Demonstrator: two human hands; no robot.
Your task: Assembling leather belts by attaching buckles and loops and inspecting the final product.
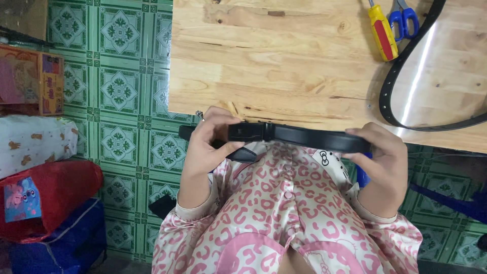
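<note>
I hold a black belt level in front of my chest, just below the edge of a wooden table. My left hand grips the end with the black buckle, fingers curled over the top. My right hand is closed around the strap farther along. The rest of the belt curves up onto the tabletop at the right in a wide loop. Pink patterned sleeves cover both my forearms.
A screwdriver with a red and yellow handle and blue-handled scissors lie at the table's far right. Green patterned floor tiles show at the left, where a cardboard box, red and blue bags are stacked.
</note>
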